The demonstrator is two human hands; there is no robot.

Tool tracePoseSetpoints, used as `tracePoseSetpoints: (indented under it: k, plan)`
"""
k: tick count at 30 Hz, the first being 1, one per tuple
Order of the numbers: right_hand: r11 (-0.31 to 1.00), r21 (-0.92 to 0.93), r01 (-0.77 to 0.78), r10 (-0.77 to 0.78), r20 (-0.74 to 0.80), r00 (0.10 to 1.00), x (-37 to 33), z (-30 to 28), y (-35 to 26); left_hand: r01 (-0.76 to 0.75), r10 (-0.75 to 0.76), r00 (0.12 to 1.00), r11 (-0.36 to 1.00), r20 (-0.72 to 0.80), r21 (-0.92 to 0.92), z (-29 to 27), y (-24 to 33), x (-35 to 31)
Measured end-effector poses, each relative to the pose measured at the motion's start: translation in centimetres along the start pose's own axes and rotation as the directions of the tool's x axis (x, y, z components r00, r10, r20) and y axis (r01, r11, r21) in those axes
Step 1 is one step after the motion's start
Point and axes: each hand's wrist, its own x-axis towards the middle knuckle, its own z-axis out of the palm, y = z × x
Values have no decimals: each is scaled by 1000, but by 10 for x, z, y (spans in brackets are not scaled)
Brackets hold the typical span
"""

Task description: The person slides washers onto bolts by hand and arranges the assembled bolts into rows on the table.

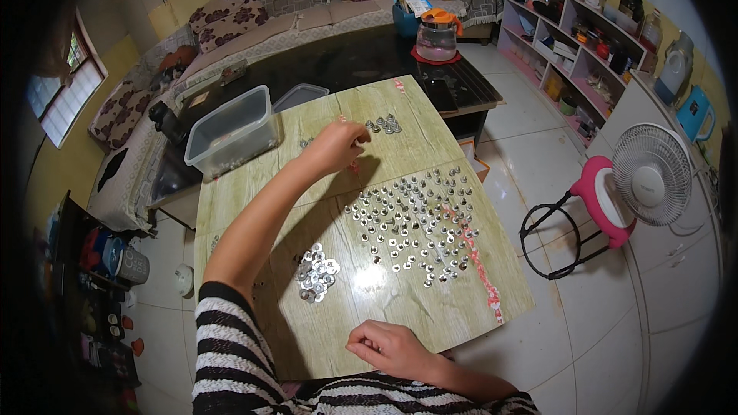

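My left hand (336,147) reaches far over the wood-patterned table top (307,350). Its fingers are pinched together beside a small group of metal pieces with round bases and short posts (392,125); whatever they hold, if anything, is hidden. At the near edge my right hand (393,350) rests curled closed, its palm side out of sight. Between the hands, many similar small metal pieces (415,219) stand spread out on the right half. A heap of flat shiny metal discs (317,273) lies left of them.
A clear plastic box (234,134) sits at the table's far left, its lid (301,96) behind. A glass jug with an orange lid (438,37) stands on the dark table beyond. To the right are a pink stool (603,200) with a fan (652,173) and a shelf (576,54).
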Motion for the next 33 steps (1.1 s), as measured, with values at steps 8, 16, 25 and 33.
tracePoseSetpoints:
  k: [8, 16, 25, 33]
  plan:
    - [999, -26, -19, 18, -20, 1000, -1, 0, -2, 110, -94, 985, 989, 145, -104, -33, 52, -119]
    - [963, -268, -28, -11, -142, 990, -7, -18, -8, 268, -261, 963, 948, 59, -171, -52, 92, -203]
    - [692, -634, -344, -100, -556, 825, -5, -58, 5, 395, -425, 900, 891, -101, -225, -50, 99, -261]
    - [685, -632, -362, -112, -582, 805, 1, -55, 13, 426, -493, 849, 851, -191, -306, -49, 94, -280]
